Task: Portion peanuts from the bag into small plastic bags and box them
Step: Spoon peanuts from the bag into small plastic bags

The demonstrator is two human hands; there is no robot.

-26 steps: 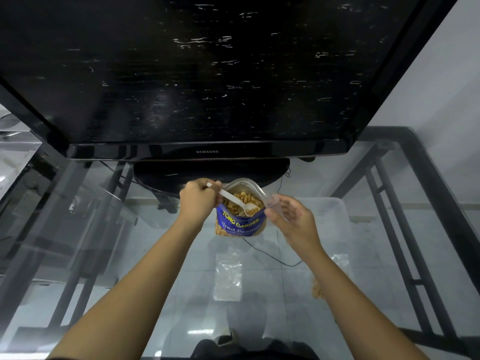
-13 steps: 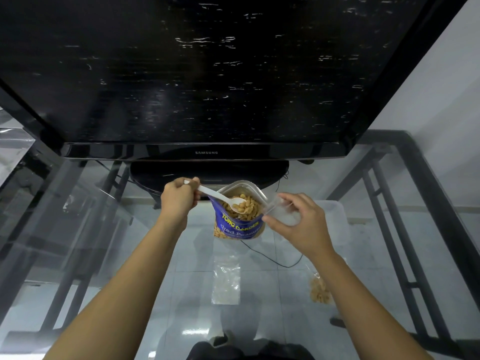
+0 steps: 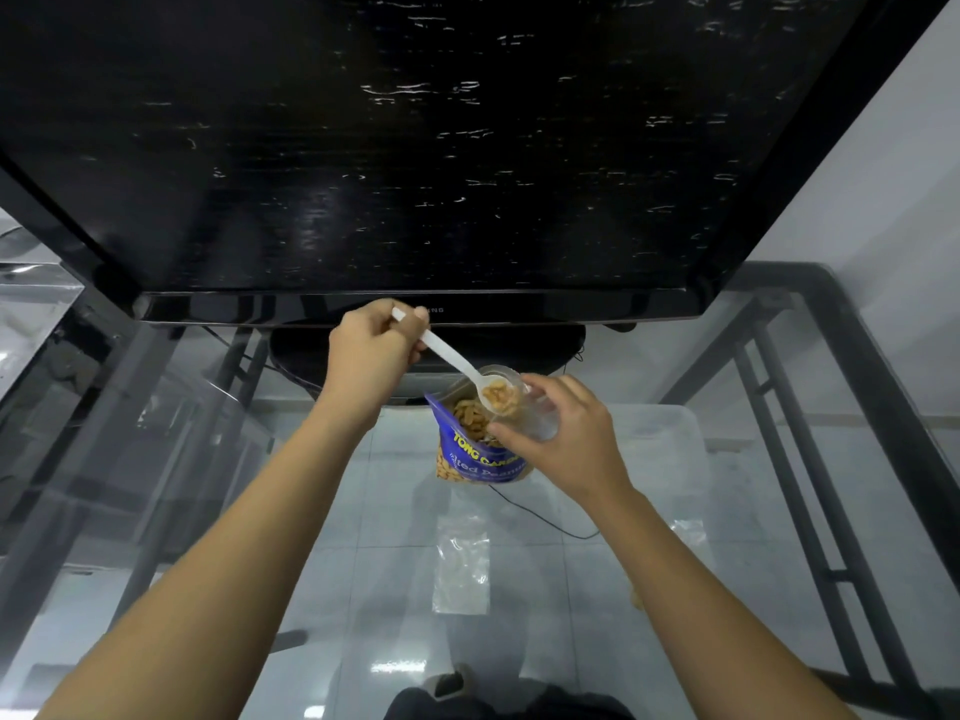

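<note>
- Glass table under both forearms, with a dark television filling the view beyond the hands.
- Clear plastic box sits just right of the right hand, presumably near so filled portions can be dropped in.
- Blue peanut bag stands open directly below and between the hands, so spills likely fall back in.
- Empty small bag lies flat nearer the body than either hand (a spare, I'd guess).
- Right hand pinches another small clear bag, its mouth held open over the peanut bag.
- Left hand is closed around the handle of a white spoon, tilted down toward the right hand.
- Peanuts fill the spoon bowl at that open mouth.
</note>
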